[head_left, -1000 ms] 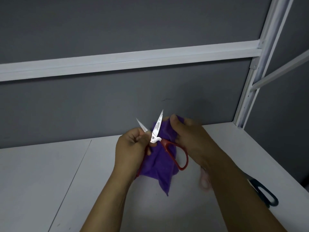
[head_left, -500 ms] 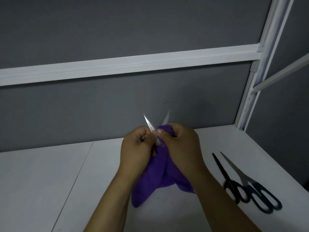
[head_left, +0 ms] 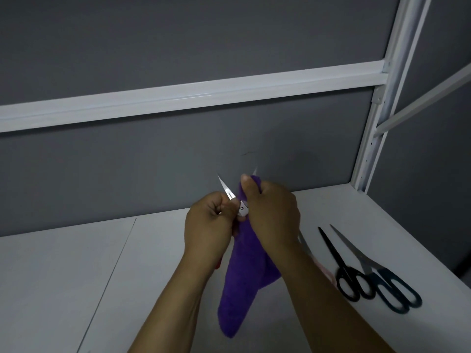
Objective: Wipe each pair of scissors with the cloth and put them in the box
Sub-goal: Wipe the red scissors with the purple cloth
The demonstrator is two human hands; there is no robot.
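Note:
My left hand [head_left: 207, 222] grips a pair of red-handled scissors [head_left: 227, 191] held up above the white table, blades spread and pointing up. Its handles are almost hidden behind my hand; only a sliver of red shows below. My right hand [head_left: 271, 212] pinches the purple cloth [head_left: 242, 284] around the right blade, thumb pressed on the cloth near the tip. The rest of the cloth hangs down between my forearms. The box is not in view.
Two more pairs lie on the table [head_left: 63, 289] at the right: black-handled scissors [head_left: 342, 272] and dark blue-handled scissors [head_left: 382, 278], blades pointing away. A pink object [head_left: 325, 271] peeks from behind my right forearm. A grey partition and white frame post [head_left: 374, 138] stand behind.
My right hand slid the cloth from the pivot up along the right blade, covering the red handle. The camera shifted, bringing the two pairs at the right into view.

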